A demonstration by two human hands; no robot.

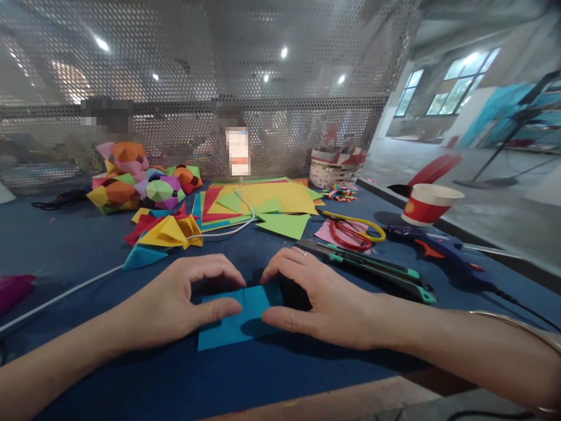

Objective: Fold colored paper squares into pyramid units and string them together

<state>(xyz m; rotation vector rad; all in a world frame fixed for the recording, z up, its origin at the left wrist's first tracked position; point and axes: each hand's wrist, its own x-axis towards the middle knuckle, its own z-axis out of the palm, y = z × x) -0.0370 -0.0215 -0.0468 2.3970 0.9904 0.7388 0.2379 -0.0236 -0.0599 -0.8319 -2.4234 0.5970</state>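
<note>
- The left hand (184, 298) and right hand (315, 298) are resting side by side at the near middle of the table (175, 380). Both are half curled, with thumbs pressing flat and fingertips arching over the far edge of a blue paper (239, 327).
- The blue paper is lying flat on the table's dark blue covering, between and under both hands, with its near edge showing clear of them.
- A ring (305, 254) is showing on the right hand, and a bangle (521, 327) is sitting on that wrist.
- A green-and-black utility knife (377, 272) is lying just beyond the right hand. A blue glue gun (438, 251) is lying further right.
- Red and yellow scissors (353, 231) are resting on a pink sheet. A red-and-white paper cup (427, 203) is standing near the table's right edge.
- Folded paper units (164, 231) are lying beyond the left hand, and a white cable (56, 298) is running across the covering.
- Loose coloured sheets (263, 202) are lying spread at mid-table, with paper polyhedra (140, 178) piled to the left and a woven basket (335, 164) to the right.
- A perforated metal screen (219, 76) is closing off the far side of the table.
- Windows (460, 88) are lighting a bare concrete floor at the right.
</note>
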